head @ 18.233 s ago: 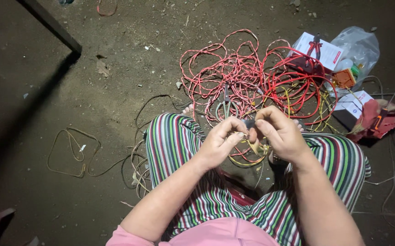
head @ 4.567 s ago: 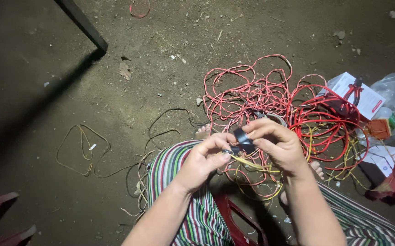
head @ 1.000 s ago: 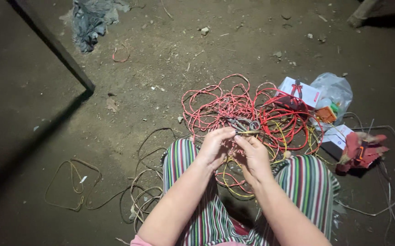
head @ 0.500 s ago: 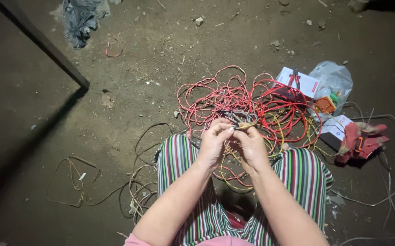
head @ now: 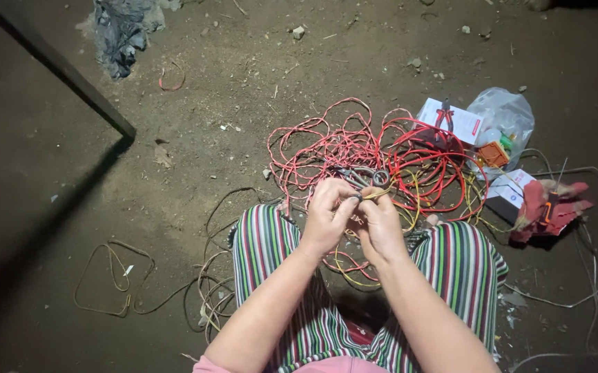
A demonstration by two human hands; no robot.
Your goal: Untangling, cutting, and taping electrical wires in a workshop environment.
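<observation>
**Both hands pinched on a yellow wire over the lap**

Dirt floor (head: 50, 207) carries everything, dim toward its left and bottom edges. Person sits at the floor's bottom edge, centre, in striped trousers (head: 271, 242), knees apart.

Biggest heap: red wire tangle (head: 354, 148), spread just beyond the knees, mid-floor, w/ yellow loops mixed in on its right side. Dark beam (head: 64, 72) runs diagonally from the top-left corner inward. Grey rag pile (head: 123, 31) near the top edge, left of centre. Thin brown wire loops (head: 116, 276) lie left of the person's leg.

Right of the tangle: clear plastic bag (head: 509, 114), white card pack w/ red pliers (head: 451, 117), small white box (head: 509, 193), red cloth (head: 547, 204), all close together.

Left hand (head: 326, 214) and right hand (head: 382, 224) are together, touching, fingers closed on one yellow wire (head: 375, 196) held between them, just above the lap and at the tangle's near edge. A small grey metal piece (head: 371, 176) sits just beyond the fingertips; cannot tell if it is gripped.
</observation>
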